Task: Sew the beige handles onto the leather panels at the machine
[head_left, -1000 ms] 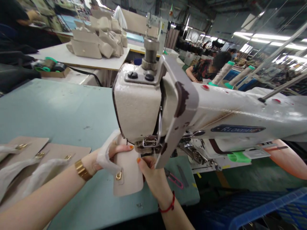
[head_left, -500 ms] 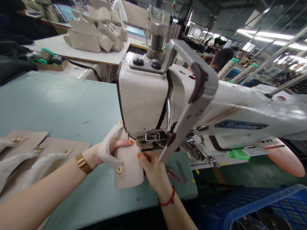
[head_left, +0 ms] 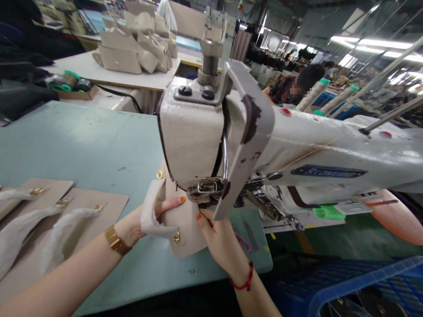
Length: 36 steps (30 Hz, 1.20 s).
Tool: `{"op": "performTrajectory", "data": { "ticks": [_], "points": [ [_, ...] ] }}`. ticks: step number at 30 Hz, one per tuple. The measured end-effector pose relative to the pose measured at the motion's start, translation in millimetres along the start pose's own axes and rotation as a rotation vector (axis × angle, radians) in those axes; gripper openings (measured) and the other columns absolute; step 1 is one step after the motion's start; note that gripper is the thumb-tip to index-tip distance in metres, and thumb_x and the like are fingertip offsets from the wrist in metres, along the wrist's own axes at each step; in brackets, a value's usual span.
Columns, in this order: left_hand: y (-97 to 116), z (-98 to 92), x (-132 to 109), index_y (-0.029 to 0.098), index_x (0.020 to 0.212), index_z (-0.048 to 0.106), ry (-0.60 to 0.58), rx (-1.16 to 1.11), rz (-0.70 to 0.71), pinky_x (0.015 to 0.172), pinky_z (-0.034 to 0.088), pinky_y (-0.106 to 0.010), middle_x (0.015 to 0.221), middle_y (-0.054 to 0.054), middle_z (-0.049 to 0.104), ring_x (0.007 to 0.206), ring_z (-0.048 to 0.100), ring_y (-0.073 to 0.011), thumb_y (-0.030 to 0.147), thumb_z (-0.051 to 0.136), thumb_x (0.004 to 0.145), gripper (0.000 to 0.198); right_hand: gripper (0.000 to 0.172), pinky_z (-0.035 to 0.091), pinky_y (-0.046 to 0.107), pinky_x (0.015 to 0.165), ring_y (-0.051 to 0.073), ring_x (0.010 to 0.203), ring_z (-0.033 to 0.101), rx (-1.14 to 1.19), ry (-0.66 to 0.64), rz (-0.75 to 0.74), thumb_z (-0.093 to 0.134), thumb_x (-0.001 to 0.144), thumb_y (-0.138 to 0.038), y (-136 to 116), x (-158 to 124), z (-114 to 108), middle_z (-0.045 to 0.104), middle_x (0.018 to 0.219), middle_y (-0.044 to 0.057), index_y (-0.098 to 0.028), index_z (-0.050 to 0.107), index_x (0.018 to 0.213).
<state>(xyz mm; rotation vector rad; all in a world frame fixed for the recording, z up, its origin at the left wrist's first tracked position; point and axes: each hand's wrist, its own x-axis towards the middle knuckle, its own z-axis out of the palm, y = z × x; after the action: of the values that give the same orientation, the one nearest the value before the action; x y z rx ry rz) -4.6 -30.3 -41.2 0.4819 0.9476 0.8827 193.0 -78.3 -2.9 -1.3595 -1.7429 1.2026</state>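
A beige leather bag flap [head_left: 188, 226] lies under the head of a white sewing machine [head_left: 194, 127]. Its handle [head_left: 149, 213], wrapped in white film, arches over my left hand [head_left: 168, 204] and is fixed by gold hardware [head_left: 177, 237]. My left hand reaches under this handle, gripping the flap's left part with a finger stretched along its top. On the right side, my right hand [head_left: 220, 240] pinches the flap's edge close to the presser foot. The needle's tip and the fingers underneath are hidden.
More beige flaps with wrapped handles [head_left: 66, 233] lie on the green table at left. Pink thread snips [head_left: 243, 242] rest right of my right hand. A blue crate [head_left: 317, 290] stands lower right. Beige bags [head_left: 120, 59] are piled behind; a person [head_left: 284, 88] sits beyond the machine.
The flap has turned under the machine, its near end swinging to the right. Both hands have moved with it, the right hand shifting slightly right.
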Motion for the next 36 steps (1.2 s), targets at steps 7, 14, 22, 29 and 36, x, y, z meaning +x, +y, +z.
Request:
{"op": "performTrajectory", "data": {
  "ticks": [7,14,22,29,36],
  "points": [
    [-38.4,43.7,-26.5,0.019,0.13,0.059,0.358,-0.133,0.191,0.087,0.062,-0.038,0.122,-0.009,0.07,0.11,0.067,-0.0331,0.022,0.084,0.068,0.066,0.034,0.039,0.024,0.062,0.017,0.066,0.055,-0.067,-0.057,-0.056,0.049,0.095,-0.03,6.4,13.8,-35.4,0.059,0.064,0.002,-0.016,0.068,0.071],
    [-34.5,53.8,-32.6,0.017,0.131,0.058,0.34,-0.144,0.231,0.093,0.059,-0.038,0.127,-0.012,0.067,0.113,0.065,-0.0312,0.017,0.085,0.065,0.071,0.034,0.037,0.022,0.062,0.017,0.073,0.055,-0.132,-0.038,-0.014,0.049,0.097,-0.03,0.5,14.2,-29.8,0.06,0.069,0.003,-0.012,0.066,0.074],
    [-32.4,64.9,-38.1,0.014,0.122,0.064,0.368,-0.169,0.216,0.096,0.056,-0.043,0.118,-0.013,0.071,0.107,0.068,-0.0318,0.015,0.083,0.067,0.058,0.036,0.033,0.022,0.06,0.014,0.069,0.05,-0.136,-0.107,0.001,0.048,0.097,-0.029,-4.1,17.7,-39.0,0.057,0.07,0.001,-0.013,0.059,0.067],
    [-35.7,64.5,-32.6,0.016,0.126,0.062,0.384,-0.165,0.23,0.1,0.053,-0.045,0.125,-0.012,0.068,0.113,0.065,-0.0321,0.018,0.084,0.066,0.064,0.031,0.037,0.022,0.062,0.016,0.073,0.055,-0.144,-0.083,-0.034,0.051,0.096,-0.029,-0.9,20.5,-39.6,0.061,0.074,0.003,-0.012,0.067,0.076],
    [-36.2,55.7,-24.8,0.015,0.127,0.06,0.38,-0.129,0.233,0.091,0.058,-0.043,0.124,-0.014,0.068,0.111,0.066,-0.0339,0.024,0.086,0.063,0.069,0.027,0.041,0.022,0.062,0.016,0.072,0.057,-0.099,-0.043,-0.012,0.055,0.094,-0.03,4.7,23.5,-36.8,0.063,0.073,0.003,-0.013,0.07,0.079]
  ]
}}
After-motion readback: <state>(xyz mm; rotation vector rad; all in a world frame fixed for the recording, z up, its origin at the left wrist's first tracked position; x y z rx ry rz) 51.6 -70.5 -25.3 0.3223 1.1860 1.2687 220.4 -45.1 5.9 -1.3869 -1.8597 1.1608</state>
